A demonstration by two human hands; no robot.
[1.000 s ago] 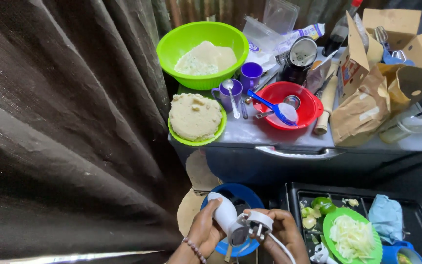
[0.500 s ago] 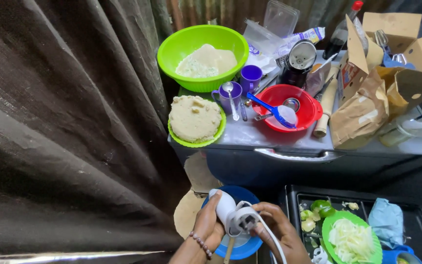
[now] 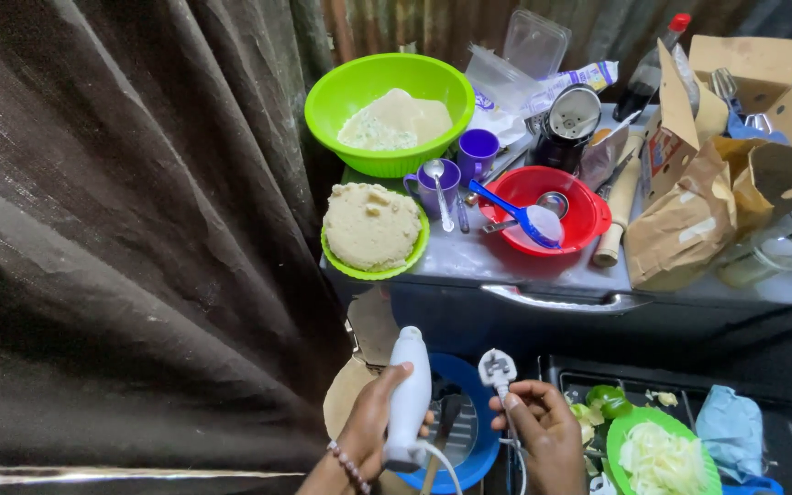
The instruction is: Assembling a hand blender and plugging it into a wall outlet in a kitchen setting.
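White hand blender (image 3: 409,399), lower centre; white plug (image 3: 497,369) beside it. Blue bowl (image 3: 478,431) under both. Upper centre: lime green bowl (image 3: 389,112) with pale cream dough. Lime green plate (image 3: 374,266) with beige mound. Two purple cups (image 3: 478,151). Red bowl (image 3: 547,211) with blue spoon (image 3: 515,213). Brown paper bag (image 3: 680,225), right. Dark grey-brown curtain (image 3: 121,211), left. Green plate (image 3: 660,454) with pale shredded cabbage, lower right.

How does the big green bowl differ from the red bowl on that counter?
The green bowl is larger and deeper than the red bowl. The green bowl holds a pale, floury heap, while the red bowl holds a blue scoop and a small metal cup. The green bowl stands at the back left, and the red bowl sits nearer the front, to its right. Both are round, look like plastic, and stand upright.
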